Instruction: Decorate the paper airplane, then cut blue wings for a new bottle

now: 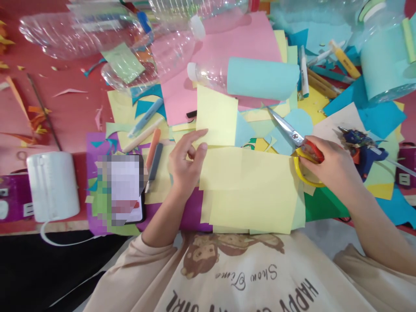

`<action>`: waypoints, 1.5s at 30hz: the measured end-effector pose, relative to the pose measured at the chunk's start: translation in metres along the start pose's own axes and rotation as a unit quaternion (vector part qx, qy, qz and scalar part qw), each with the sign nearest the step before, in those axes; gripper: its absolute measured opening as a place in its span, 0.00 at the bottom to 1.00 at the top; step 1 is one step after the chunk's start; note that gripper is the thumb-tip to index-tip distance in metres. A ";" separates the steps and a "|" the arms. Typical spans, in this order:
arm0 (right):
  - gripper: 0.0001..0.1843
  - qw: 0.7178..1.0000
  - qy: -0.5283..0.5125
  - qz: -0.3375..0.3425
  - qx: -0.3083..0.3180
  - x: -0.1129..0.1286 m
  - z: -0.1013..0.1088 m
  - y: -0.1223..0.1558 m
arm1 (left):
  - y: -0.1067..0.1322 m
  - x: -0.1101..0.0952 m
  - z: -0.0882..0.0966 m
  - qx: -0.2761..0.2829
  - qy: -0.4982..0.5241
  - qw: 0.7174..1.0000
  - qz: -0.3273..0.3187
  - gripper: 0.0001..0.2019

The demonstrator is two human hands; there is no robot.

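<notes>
My right hand [334, 167] grips a pair of scissors [286, 126] by the red and yellow handles. The blades look closed and point up and left over paper scraps. My left hand [187, 162] has its index finger and thumb apart, with nothing visible between them. Its index fingertip lies at the left edge of a small pale yellow paper [217, 119]; whether it touches or hovers, I cannot tell. Larger pale yellow sheets [250, 195] lie in front of me, between my two arms.
Beyond the papers lies a bottle wrapped in light blue paper [263, 78], on a pink sheet [260, 34]. Clear plastic bottles [81, 37] fill the far left. A phone [127, 186] and a white case [53, 186] are at left. Several markers [344, 60] lie far right.
</notes>
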State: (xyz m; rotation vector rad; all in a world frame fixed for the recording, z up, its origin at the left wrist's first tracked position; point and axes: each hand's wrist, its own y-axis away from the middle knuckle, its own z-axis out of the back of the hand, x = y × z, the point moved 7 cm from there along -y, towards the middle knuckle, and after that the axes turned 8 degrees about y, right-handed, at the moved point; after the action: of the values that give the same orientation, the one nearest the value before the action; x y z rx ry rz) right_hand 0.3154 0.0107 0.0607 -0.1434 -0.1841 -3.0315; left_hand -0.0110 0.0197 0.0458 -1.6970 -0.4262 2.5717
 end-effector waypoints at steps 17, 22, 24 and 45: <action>0.13 0.974 -0.137 0.176 -0.032 0.072 0.035 0.002 | -0.005 -0.031 -0.037 0.259 0.161 0.940 0.151 0.13; 0.15 0.956 -0.236 0.172 0.028 0.099 0.018 -0.013 | -0.003 -0.041 -0.063 0.381 0.120 0.906 0.137 0.12; 0.16 0.934 -0.303 0.166 0.095 0.105 0.004 -0.021 | -0.005 -0.037 -0.068 0.394 0.109 0.903 0.131 0.12; 0.14 0.789 -0.609 -0.020 0.075 0.086 -0.043 -0.048 | -0.011 0.008 -0.060 0.196 0.231 0.923 0.240 0.19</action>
State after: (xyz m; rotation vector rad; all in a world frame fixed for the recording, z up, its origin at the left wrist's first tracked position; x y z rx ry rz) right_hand 0.2215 0.0443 0.0214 -2.0249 -0.4888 -2.3883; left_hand 0.0384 0.0444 0.0192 -2.3413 0.5496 2.1594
